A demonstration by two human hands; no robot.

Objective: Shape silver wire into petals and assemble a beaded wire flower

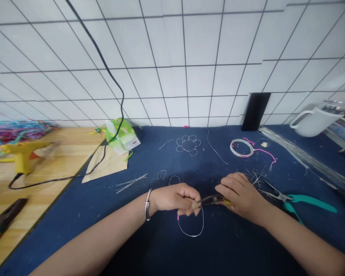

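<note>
My left hand (pixel 179 200), with a silver bangle at the wrist, pinches a loop of silver wire (pixel 194 235) that hangs below the fingers. A small pink piece (pixel 178 217) shows on the loop's left side. My right hand (pixel 241 197) is closed around a pair of pliers (pixel 211 199) with dark jaws and yellow handles. The jaw tips meet the wire right at my left fingertips. Just beyond my left hand lie two bent wire pieces, one a small open curl (pixel 162 175). Farther back is a flower-shaped wire ring (pixel 189 145).
Teal-handled pliers (pixel 310 199) and wire scraps (pixel 255 178) lie right of my right hand. A white ring with pink cord (pixel 242 148) is behind. At left are a yellow glue gun (pixel 23 153), its black cable and straight wires (pixel 131 183). A white mug (pixel 314 119) stands far right.
</note>
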